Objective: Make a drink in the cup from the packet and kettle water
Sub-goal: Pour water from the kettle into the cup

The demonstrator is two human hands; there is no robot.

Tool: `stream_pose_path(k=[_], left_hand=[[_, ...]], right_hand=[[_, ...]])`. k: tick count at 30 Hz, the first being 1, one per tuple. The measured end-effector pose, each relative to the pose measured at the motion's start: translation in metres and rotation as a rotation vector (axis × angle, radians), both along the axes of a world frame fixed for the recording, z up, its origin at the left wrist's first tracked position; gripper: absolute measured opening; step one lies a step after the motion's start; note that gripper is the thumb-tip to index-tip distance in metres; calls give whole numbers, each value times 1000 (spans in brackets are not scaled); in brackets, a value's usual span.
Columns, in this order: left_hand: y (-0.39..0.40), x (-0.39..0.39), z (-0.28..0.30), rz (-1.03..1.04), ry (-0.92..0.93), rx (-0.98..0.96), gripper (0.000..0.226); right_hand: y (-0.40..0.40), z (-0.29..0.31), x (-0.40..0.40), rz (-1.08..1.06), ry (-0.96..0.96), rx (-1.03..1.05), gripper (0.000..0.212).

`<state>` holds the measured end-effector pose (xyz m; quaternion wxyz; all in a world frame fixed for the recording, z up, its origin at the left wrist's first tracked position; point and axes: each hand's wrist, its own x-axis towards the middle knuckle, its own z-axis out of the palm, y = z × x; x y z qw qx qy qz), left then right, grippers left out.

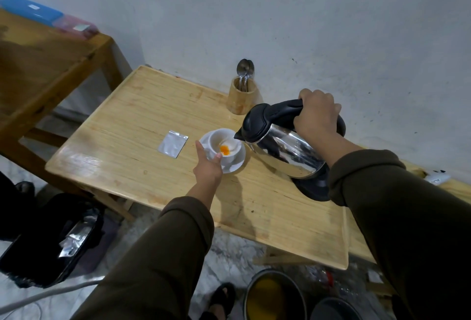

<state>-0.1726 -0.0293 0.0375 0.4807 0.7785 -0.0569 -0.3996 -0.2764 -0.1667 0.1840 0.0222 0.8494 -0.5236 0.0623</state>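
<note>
A white cup (226,142) stands on a white saucer (238,163) in the middle of the wooden table (142,126). Orange powder (224,150) lies in the cup's bottom. My left hand (207,165) grips the cup's near side, thumb at the rim. My right hand (317,115) is closed on the black handle of the steel kettle (283,146), which is tilted with its spout over the cup's right rim. No stream of water is clearly visible. The silver packet (173,143) lies flat left of the saucer.
A wooden holder with spoons (242,96) stands by the wall behind the kettle. The kettle's black base (312,187) sits right of the cup. A second table (43,64) with plastic boxes is at left. A black bag (51,238) and buckets (272,296) are on the floor.
</note>
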Motion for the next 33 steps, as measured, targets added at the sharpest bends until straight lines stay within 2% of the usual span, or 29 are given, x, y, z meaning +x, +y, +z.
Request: stream_pose_path(k=[33], left_hand=[[-3, -1, 3, 24, 34, 25, 71]], right_hand=[[-4, -1, -11, -6, 40, -17, 23]])
